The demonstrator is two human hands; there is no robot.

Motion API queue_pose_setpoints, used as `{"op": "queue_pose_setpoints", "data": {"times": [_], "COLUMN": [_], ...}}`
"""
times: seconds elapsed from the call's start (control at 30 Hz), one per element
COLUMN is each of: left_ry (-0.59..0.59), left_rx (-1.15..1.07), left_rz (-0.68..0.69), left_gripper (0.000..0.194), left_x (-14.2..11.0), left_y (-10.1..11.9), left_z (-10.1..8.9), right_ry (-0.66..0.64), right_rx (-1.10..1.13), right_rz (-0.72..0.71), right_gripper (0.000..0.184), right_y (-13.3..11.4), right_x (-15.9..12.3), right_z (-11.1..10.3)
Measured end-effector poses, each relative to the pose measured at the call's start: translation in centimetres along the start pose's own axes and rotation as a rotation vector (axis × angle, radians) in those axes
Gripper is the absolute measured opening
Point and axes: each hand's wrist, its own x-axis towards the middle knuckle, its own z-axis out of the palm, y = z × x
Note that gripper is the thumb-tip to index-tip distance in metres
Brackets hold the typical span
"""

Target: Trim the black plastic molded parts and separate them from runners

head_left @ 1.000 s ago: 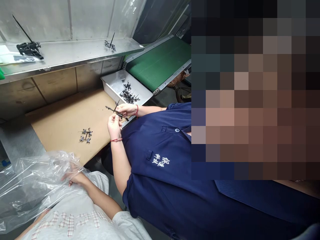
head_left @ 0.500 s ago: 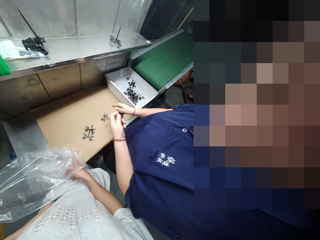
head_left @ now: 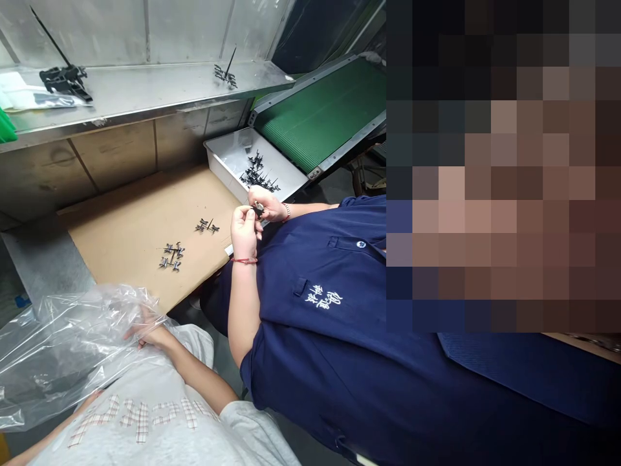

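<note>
The clear plastic bag [head_left: 63, 356] is covering the lower left, veiling the right hand [head_left: 151, 331], its grip unclear; the left hand is hidden. At centre, a co-worker's hands [head_left: 244, 226], now farther right, are pinching a dark part [head_left: 259, 209], revealing a black cluster [head_left: 207, 226].

Metal shelf [head_left: 155, 94] runs along the wall [head_left: 111, 32]. Large black spiked part [head_left: 65, 81] sits toward its left end, smaller spiked part [head_left: 226, 76] toward its right. Green conveyor belt [head_left: 323, 113] lies beyond. Co-worker [head_left: 295, 369] wears navy.
</note>
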Motion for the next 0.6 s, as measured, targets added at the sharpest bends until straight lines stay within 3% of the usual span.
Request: {"op": "queue_pose_setpoints", "data": {"times": [0.17, 0.43, 0.6], "left_ry": [0.013, 0.11, 0.211], "left_rx": [0.007, -0.002, 0.032], "left_rz": [0.0, 0.036, 0.051], "left_gripper": [0.031, 0.022, 0.023], "left_x": [-0.1, 0.0, -0.3], "left_y": [-0.1, 0.2, 0.1], "left_z": [0.1, -0.4, -1.1], "right_ry": [0.022, 0.004, -0.005], "right_rx": [0.016, 0.023, -0.029], "right_rz": [0.044, 0.123, 0.162], "right_gripper": [0.011, 0.06, 0.057], "right_y": [0.1, 0.1, -0.3], "right_x": [-0.1, 0.2, 0.0], "right_z": [0.1, 0.0, 0.0]}}
